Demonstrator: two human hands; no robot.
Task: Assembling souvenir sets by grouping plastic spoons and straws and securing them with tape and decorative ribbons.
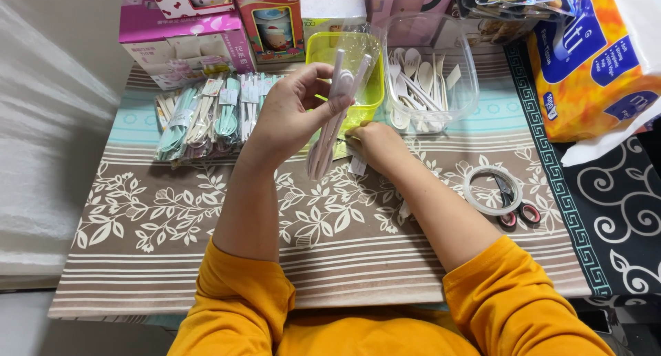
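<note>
My left hand [292,115] is raised over the table and holds a clear plastic sleeve with a pale pink cutlery set [335,111] in it, upright and slightly tilted. My right hand [375,141] rests low on the leaf-patterned tablecloth [206,211], fingers curled on small white paper labels [357,164]. Just behind the hands stands a lime-green plastic box [368,98]. To its right a clear plastic tub [441,70] holds several loose white spoons and forks. Both sleeves are orange.
A pile of packed cutlery sets [206,115] in mint and pink lies at the back left. Pink gift boxes [182,32] stand behind it. A tape roll [490,189] and scissors [516,208] lie on the right. An orange tissue pack [592,60] sits at the far right.
</note>
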